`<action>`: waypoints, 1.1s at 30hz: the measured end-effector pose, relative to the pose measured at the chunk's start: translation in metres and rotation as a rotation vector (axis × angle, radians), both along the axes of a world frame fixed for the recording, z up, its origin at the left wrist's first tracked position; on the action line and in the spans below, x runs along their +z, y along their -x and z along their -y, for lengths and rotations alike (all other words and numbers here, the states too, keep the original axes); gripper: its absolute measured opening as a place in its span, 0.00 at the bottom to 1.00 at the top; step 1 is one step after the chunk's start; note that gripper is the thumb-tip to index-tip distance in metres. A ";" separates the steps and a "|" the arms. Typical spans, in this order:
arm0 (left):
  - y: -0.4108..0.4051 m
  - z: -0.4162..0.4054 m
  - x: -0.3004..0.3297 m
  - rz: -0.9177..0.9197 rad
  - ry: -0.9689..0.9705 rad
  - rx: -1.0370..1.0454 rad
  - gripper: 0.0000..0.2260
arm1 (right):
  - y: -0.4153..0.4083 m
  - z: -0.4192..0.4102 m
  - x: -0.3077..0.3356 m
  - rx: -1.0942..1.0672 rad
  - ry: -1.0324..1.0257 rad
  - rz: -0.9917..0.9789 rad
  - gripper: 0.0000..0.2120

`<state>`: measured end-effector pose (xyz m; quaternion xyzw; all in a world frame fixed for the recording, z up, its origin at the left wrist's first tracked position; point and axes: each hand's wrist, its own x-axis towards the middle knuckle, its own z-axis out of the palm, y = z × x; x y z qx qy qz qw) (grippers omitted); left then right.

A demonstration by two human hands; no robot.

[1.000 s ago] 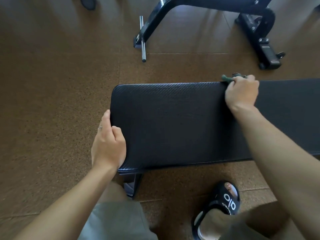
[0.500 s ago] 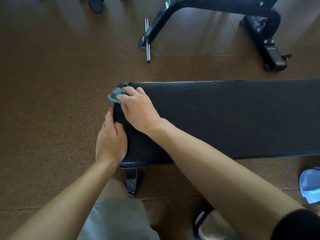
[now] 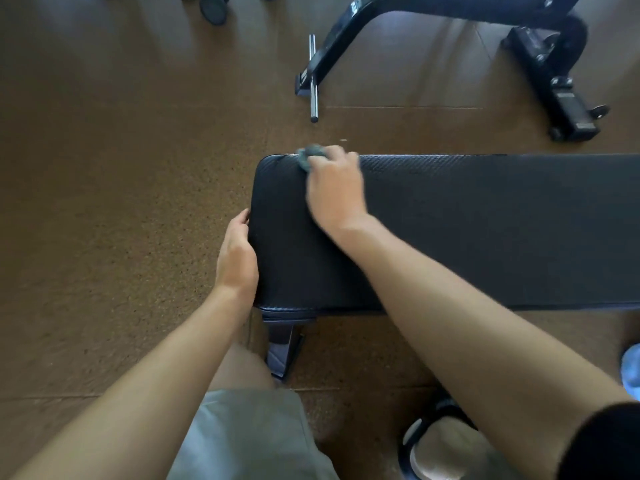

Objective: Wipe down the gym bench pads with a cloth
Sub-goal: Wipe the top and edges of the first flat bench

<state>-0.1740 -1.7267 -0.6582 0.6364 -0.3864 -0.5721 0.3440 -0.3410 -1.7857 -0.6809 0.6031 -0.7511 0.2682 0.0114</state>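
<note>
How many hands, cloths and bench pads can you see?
Hands: 2, the left hand and the right hand
Cloths: 1, the cloth
Bench pads: 1, the bench pad
Total: 4

Gym: padded bench [image 3: 485, 230] under the right hand [image 3: 334, 188]; black equipment frame [image 3: 349, 39] and speckled rubber floor [image 3: 121, 174] beyond it.

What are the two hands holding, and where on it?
The right hand grips a bunched cloth; most of it is hidden under the fingers, at the bench pad's far edge. The left hand holds nothing, resting against the pad's end.
</note>
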 end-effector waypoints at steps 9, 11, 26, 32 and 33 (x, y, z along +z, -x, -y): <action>-0.022 0.014 0.002 -0.295 -0.218 0.144 0.31 | -0.062 -0.096 0.014 0.727 -0.081 -0.053 0.13; -0.025 0.012 0.003 -0.284 -0.210 0.170 0.28 | -0.050 -0.119 0.015 0.765 -0.053 -0.004 0.12; 0.000 -0.011 -0.002 -0.144 -0.151 0.061 0.21 | -0.002 0.046 0.031 0.570 -0.183 -0.172 0.17; 0.009 -0.012 0.000 0.043 -0.058 0.168 0.17 | 0.059 0.025 0.027 -0.009 -0.225 -0.120 0.18; 0.010 -0.011 0.002 0.047 -0.056 0.176 0.17 | 0.066 0.017 0.026 -0.072 -0.209 -0.112 0.19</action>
